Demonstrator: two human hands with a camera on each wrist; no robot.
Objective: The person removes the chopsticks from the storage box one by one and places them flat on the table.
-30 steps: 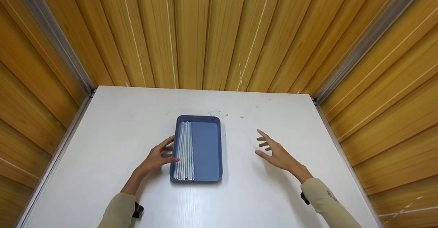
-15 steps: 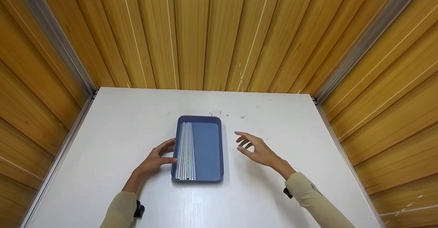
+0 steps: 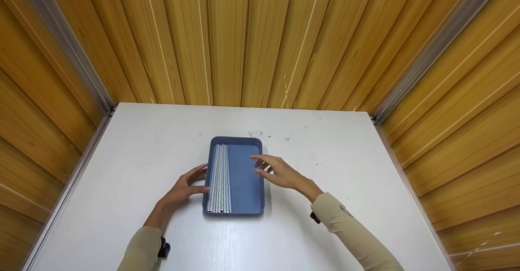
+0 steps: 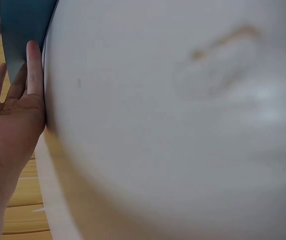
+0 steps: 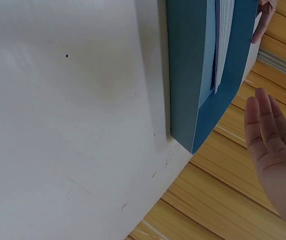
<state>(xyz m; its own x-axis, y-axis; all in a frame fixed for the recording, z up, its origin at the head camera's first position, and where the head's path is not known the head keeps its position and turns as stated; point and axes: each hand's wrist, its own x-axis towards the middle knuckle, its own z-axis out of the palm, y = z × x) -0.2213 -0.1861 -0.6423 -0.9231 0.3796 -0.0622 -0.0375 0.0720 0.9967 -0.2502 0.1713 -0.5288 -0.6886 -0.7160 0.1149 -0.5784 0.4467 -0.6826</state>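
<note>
A blue rectangular tray point(image 3: 245, 177) lies lengthwise on the white table. Along its left side several long, thin, silvery-white sticks point(image 3: 219, 177) lie side by side, their kind not clear. My left hand point(image 3: 185, 189) holds the tray's left edge, thumb over the rim and fingers along the outer wall. In the left wrist view, the fingers point(image 4: 34, 70) overlap the wall's outside. My right hand point(image 3: 280, 174) hovers over the tray's right rim with nothing in it, fingers loosely bent and pointing toward the sticks. The right wrist view shows its palm point(image 5: 280, 165) beside the tray.
The white table point(image 3: 142, 153) extends on all sides of the tray, with small dark marks near its back. Yellow wood-patterned walls point(image 3: 227, 43) rise behind and at both sides, with grey metal strips in the corners.
My right hand has moved left from over the bare table to the tray's right rim. My left hand has stayed at the left edge; the tray and sticks look unmoved.
</note>
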